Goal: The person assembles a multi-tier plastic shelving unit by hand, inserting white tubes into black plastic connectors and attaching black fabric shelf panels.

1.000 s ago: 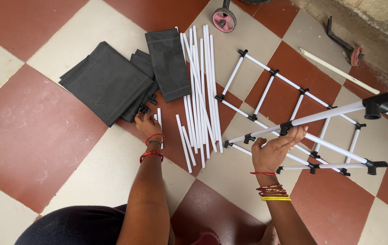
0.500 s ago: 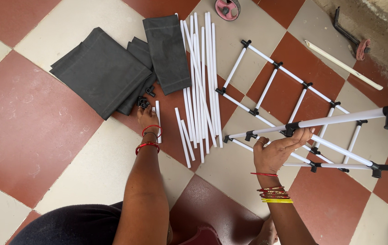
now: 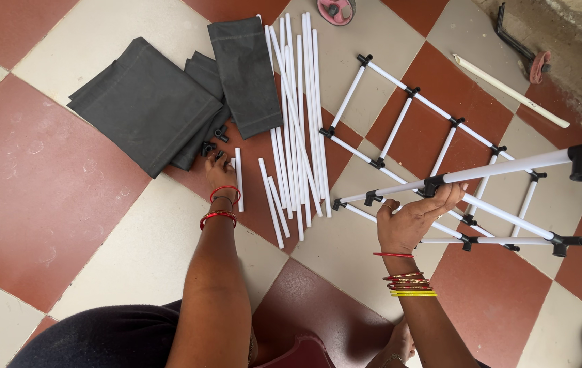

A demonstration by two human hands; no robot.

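Rack frame held up while the other hand picks through small connectors on the floor.

Nearest, the right hand has its fingers closed round a white tube of the half-built frame, lifted at 3 o'clock. Farther, at 11 o'clock, the left hand reaches down to the black connectors; whether its fingers pinch one I cannot tell. Beyond lie loose white tubes and folded grey fabric. Judged: fitting a connector comes next, needing a clean pick.

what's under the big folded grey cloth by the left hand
More folded grey fabric pokes out beneath the grey cloth, and small black connectors sit at its edge near the left hand. Anything further underneath is hidden.
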